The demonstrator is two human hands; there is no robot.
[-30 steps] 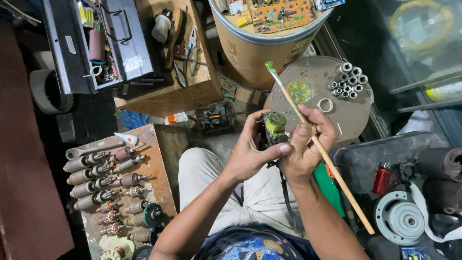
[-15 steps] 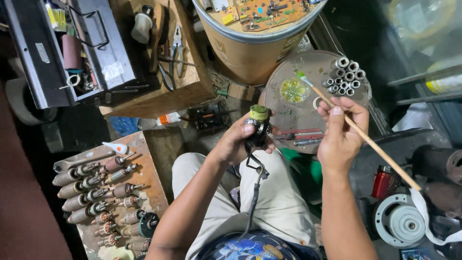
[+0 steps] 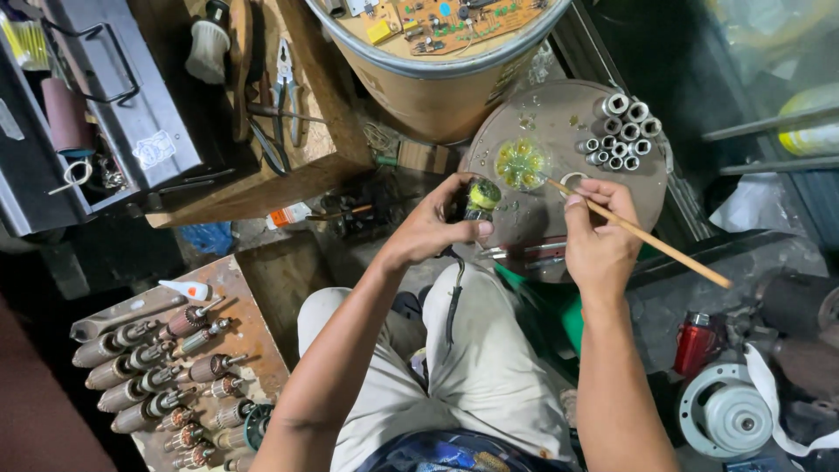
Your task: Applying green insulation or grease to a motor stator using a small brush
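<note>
Yellow-green-topped dark motor part (image 3: 479, 199) gripped in left hand (image 3: 433, 229); thin wooden brush stick (image 3: 642, 234) pinched in right hand (image 3: 599, 240), tip seemingly over yellow-green puddle (image 3: 521, 163), up-right of part.

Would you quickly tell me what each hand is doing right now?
Left hand: closed around a small dark motor part with a yellow-green top.
Right hand: closed on a thin wooden stick, its tip at the yellow-green puddle.

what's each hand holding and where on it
Left hand wraps the dark motor part around its body. Right hand pinches the thin wooden brush near its front end.
</note>
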